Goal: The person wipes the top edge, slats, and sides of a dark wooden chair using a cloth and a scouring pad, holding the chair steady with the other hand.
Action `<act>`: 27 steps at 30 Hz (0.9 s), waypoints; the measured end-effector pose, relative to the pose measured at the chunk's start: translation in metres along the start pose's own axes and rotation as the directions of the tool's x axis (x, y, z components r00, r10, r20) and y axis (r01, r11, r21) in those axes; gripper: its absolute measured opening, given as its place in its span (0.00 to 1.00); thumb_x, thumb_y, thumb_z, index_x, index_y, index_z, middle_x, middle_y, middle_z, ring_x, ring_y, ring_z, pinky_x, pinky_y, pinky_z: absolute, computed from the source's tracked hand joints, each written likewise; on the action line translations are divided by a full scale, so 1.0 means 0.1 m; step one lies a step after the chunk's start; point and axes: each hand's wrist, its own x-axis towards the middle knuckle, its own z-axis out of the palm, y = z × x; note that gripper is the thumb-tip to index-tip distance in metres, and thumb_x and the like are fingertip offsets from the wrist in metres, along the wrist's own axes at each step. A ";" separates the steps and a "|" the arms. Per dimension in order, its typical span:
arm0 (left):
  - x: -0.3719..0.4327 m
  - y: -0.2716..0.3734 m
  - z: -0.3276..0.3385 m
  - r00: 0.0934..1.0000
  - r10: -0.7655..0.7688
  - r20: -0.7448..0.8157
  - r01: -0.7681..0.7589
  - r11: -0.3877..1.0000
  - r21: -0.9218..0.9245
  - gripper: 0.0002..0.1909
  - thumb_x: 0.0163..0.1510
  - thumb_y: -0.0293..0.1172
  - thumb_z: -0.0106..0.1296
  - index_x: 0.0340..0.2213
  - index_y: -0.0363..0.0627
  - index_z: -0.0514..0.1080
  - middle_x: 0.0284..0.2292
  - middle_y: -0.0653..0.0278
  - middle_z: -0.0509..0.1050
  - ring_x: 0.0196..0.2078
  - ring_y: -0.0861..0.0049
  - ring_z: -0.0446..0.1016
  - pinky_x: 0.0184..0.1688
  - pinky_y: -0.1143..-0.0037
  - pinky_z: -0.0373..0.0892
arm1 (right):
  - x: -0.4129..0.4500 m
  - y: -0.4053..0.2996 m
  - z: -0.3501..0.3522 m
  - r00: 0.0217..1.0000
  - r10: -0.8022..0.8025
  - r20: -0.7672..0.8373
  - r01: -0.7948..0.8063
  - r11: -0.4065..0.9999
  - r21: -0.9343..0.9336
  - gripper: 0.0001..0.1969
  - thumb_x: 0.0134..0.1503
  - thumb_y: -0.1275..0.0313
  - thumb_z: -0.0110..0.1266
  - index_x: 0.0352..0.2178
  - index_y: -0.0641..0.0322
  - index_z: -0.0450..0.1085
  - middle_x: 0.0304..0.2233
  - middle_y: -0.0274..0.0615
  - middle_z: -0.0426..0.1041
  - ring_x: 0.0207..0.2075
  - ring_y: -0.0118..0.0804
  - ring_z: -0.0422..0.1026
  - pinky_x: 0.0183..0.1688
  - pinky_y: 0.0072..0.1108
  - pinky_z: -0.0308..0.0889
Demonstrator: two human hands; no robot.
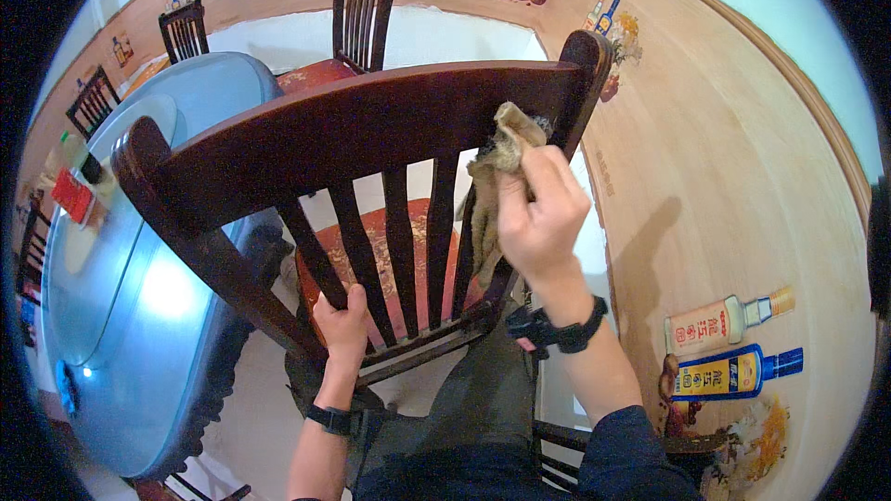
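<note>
A dark wooden slat-back chair [362, 132] stands right before me, its backrest towards me. My left hand [342, 320] grips one of the backrest slats [313, 250] low down, thumb on the near side. In my right hand [543, 216] is a bunched brownish cloth [511, 139], pressed at the right end of the top rail. Part of the cloth hangs down beside the rightmost slat. Through the slats I see the chair's red patterned seat [411, 236], worn in patches.
A large round table [118, 390] with a bluish, shiny cover stands on the left, bearing a red packet [72, 196] and a bottle [90, 167]. Another wooden chair [365, 14] stands beyond. Close on the right runs a wall [696, 174] with painted or printed bottles.
</note>
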 end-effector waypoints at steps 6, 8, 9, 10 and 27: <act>-0.06 0.08 0.01 0.995 0.066 0.072 -0.064 0.998 -0.024 0.11 0.53 0.30 0.58 0.35 0.34 0.75 0.28 0.61 0.80 0.31 0.81 0.77 0.36 0.74 0.72 | 0.07 0.29 -0.11 0.928 0.238 -0.285 -0.276 0.956 -0.098 0.07 0.59 0.76 0.56 0.37 0.69 0.75 0.27 0.33 0.73 0.29 0.23 0.68 0.31 0.18 0.63; -0.10 0.15 0.01 0.995 0.088 0.039 -0.090 0.994 0.066 0.12 0.52 0.30 0.59 0.35 0.34 0.75 0.28 0.61 0.80 0.32 0.79 0.78 0.36 0.73 0.73 | 0.05 0.26 -0.02 0.899 0.336 -0.282 -0.355 0.934 -0.020 0.08 0.56 0.76 0.56 0.37 0.68 0.74 0.28 0.44 0.77 0.30 0.34 0.75 0.34 0.28 0.69; -0.09 0.19 0.00 0.997 0.027 0.066 -0.029 0.999 0.020 0.12 0.52 0.31 0.59 0.36 0.35 0.76 0.27 0.59 0.80 0.32 0.77 0.79 0.36 0.72 0.73 | 0.03 0.17 0.07 0.891 0.351 -0.287 -0.361 0.932 0.021 0.08 0.57 0.76 0.56 0.37 0.69 0.74 0.28 0.40 0.76 0.30 0.30 0.72 0.35 0.24 0.68; -0.08 0.22 0.01 0.998 0.056 0.037 -0.057 0.998 0.016 0.12 0.52 0.31 0.59 0.35 0.35 0.76 0.28 0.58 0.81 0.32 0.75 0.80 0.37 0.72 0.73 | 0.05 0.06 0.15 0.903 0.342 -0.260 -0.339 0.939 0.058 0.08 0.58 0.76 0.55 0.38 0.69 0.74 0.29 0.35 0.75 0.30 0.25 0.70 0.35 0.20 0.66; 0.16 0.12 -0.04 0.988 -0.040 0.149 0.049 0.997 -0.057 0.15 0.55 0.36 0.61 0.35 0.34 0.74 0.22 0.59 0.75 0.26 0.84 0.72 0.30 0.74 0.69 | 0.33 -0.54 0.60 0.981 0.000 -0.193 -0.012 0.998 -0.063 0.06 0.47 0.78 0.55 0.30 0.64 0.72 0.26 0.47 0.74 0.27 0.42 0.73 0.30 0.31 0.70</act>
